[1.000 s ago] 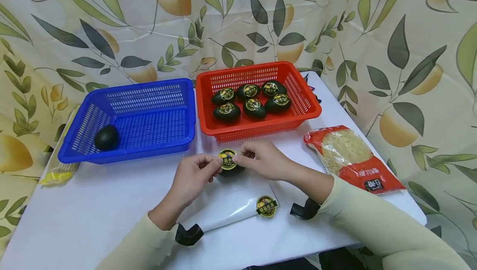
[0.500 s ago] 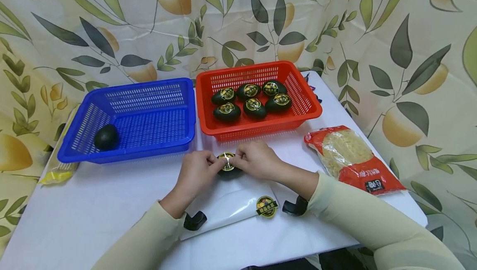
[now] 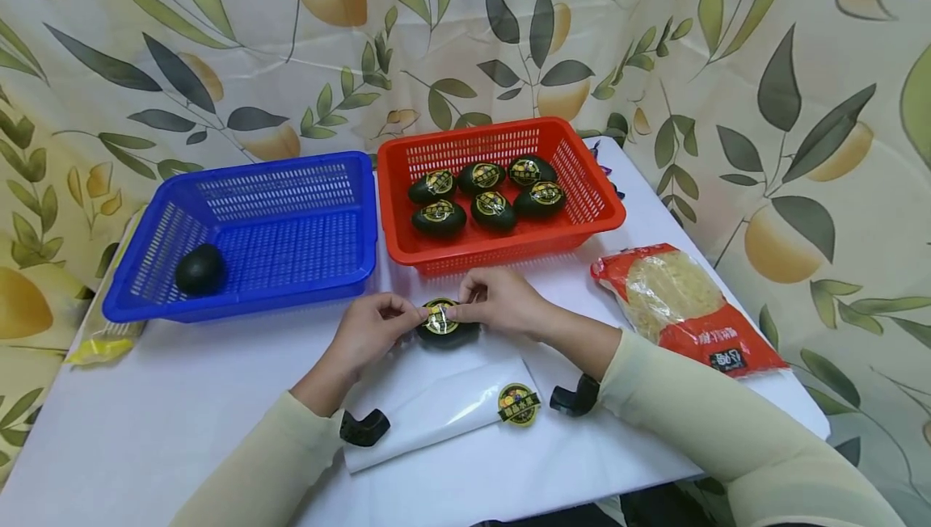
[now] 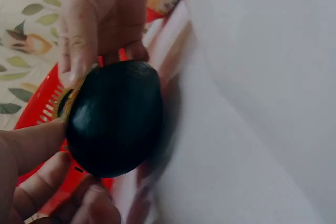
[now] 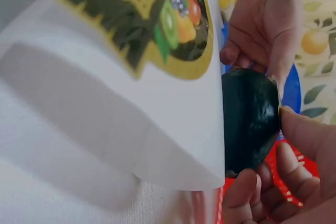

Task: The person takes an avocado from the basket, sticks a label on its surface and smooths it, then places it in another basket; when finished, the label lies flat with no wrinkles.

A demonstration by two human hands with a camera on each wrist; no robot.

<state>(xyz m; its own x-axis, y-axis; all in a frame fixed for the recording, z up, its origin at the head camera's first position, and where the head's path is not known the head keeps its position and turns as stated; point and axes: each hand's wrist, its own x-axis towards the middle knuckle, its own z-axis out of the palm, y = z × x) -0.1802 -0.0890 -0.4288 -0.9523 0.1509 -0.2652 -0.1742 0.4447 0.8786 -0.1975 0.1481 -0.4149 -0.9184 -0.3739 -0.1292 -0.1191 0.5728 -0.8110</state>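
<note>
A dark green avocado (image 3: 452,338) is held between both hands over the white sheet, a round black-and-gold fruit sticker (image 3: 439,317) on its upper side. My left hand (image 3: 369,335) grips its left end, the thumb on the sticker's edge and fingers curled beneath. From the other side my right hand (image 3: 507,301) grips it likewise, its thumb (image 5: 310,129) at the sticker's edge. The left wrist view shows the avocado's bare side (image 4: 118,119), with the sticker edge-on. Another such sticker (image 3: 517,404) sits at the right edge of the glossy white sticker sheet (image 3: 436,414).
Behind the hands, a red basket (image 3: 502,256) contains several stickered avocados. A blue basket (image 3: 240,305) at left contains one plain avocado (image 3: 200,270). On the right lies a red-and-clear food packet (image 3: 691,309); a yellow-ended packet (image 3: 105,341) lies beside the blue basket.
The sticker, raised between the thumbs at first, now lies against the avocado. Both thumbs have moved over it and back out to its edges. The baskets' contents stay the same.
</note>
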